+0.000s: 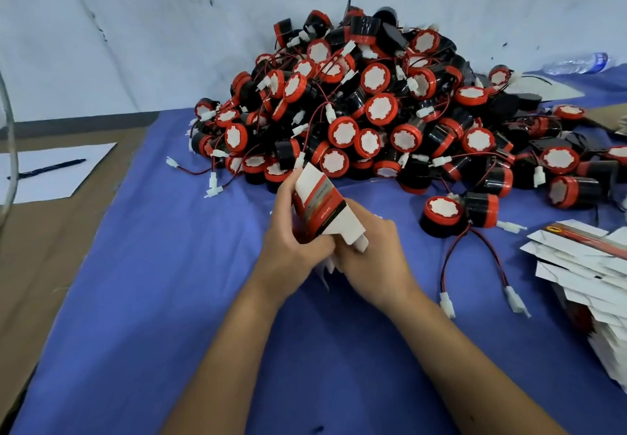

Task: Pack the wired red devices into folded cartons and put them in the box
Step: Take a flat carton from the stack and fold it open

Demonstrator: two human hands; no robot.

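Carton [320, 207], gripped by left hand [295, 248] and right hand [369, 251], tilts long-axis toward device pile [373, 112] just beyond.

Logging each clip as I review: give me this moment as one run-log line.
stage: folding carton | left hand: grips carton | right hand: grips its lower flap | device pile: behind | flat cartons: right | box: unseen

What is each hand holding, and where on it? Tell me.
Both hands hold one carton: the left hand grips its left side, the right hand its lower end by the flap.
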